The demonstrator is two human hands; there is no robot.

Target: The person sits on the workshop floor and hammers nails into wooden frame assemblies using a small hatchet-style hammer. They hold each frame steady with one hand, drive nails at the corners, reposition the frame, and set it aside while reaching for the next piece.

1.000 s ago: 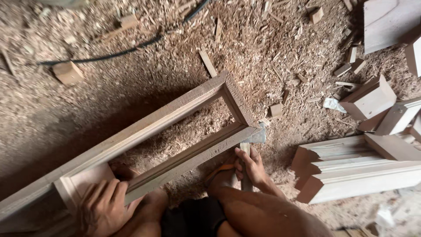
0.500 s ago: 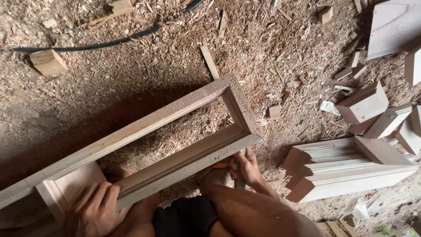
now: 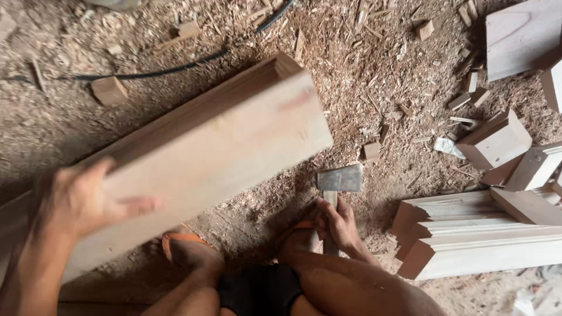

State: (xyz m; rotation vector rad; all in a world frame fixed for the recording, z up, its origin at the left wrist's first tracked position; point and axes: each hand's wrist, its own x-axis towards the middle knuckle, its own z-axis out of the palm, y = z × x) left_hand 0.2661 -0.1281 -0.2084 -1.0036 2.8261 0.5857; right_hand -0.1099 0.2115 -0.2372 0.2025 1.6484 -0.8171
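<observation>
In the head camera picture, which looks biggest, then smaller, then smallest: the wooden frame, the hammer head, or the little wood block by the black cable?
1. Wooden frame, though it is lifted nearer the camera.
2. Hammer head.
3. Little wood block; nearly alike, so unsure.

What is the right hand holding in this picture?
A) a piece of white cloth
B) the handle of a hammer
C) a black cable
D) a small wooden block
B: the right hand grips the wooden handle of the hammer, whose metal head rests on the sawdust floor, while the left hand holds the wooden frame.
</observation>
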